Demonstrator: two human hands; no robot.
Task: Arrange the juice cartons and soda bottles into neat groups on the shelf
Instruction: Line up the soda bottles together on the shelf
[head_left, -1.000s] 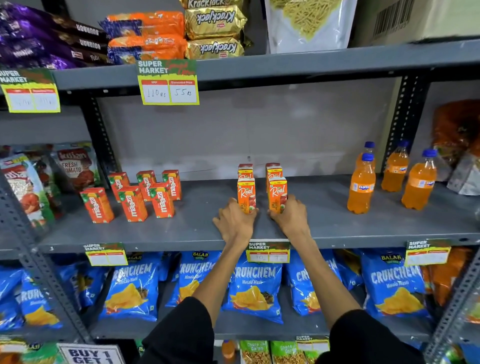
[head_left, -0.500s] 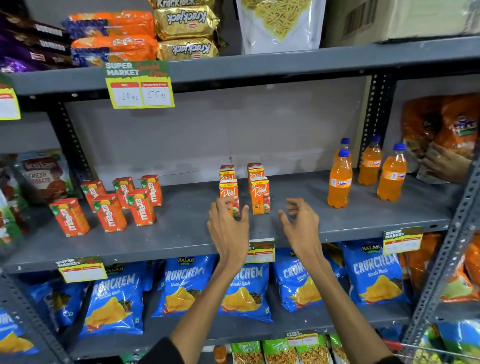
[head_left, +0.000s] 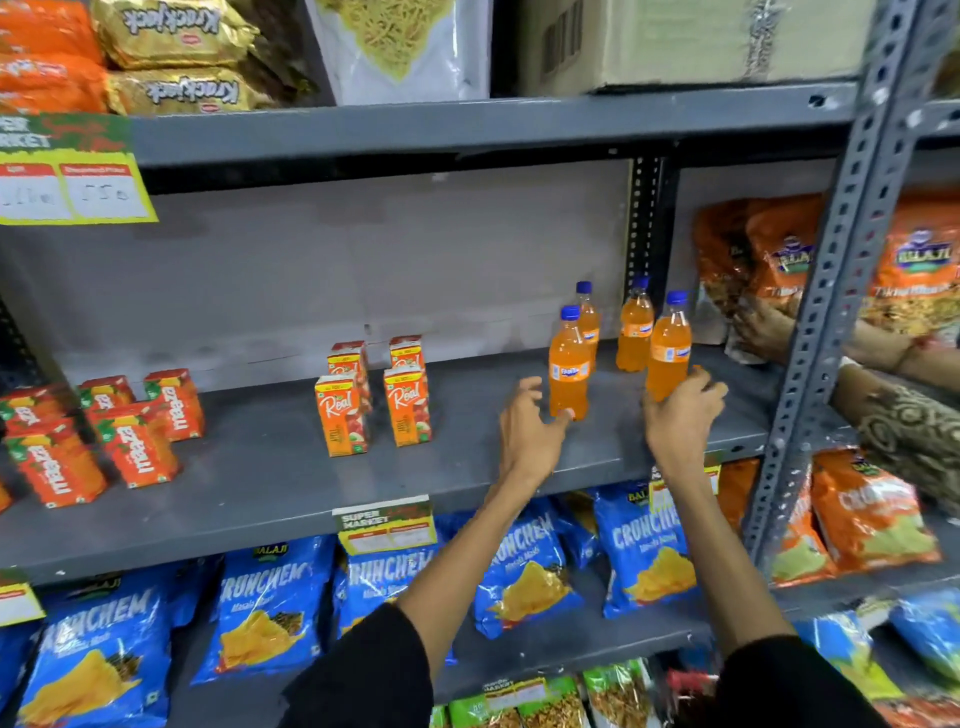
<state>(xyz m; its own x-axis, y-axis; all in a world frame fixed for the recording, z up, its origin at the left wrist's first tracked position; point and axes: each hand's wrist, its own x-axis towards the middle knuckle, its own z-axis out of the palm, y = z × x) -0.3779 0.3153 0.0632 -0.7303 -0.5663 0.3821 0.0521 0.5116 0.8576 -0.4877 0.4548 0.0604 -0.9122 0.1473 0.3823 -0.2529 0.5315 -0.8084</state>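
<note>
Upright, caps up, front soda bottles (head_left: 569, 371): spread left hand (head_left: 527, 434) touches one, right hand (head_left: 678, 415) cups another.

Both arms extend forward and upward, bare from the forearm on, with dark sleeves at the upper arms. The left hand (head_left: 530, 431) is open, palm facing right, fingers spread and slightly curled, thumb tip forward. The right hand (head_left: 678, 421) sits just to the right of the left one at about the same height, back of hand toward the camera, fingers curled forward; whether they are closed on anything cannot be determined. Both wrists are straight.
</note>
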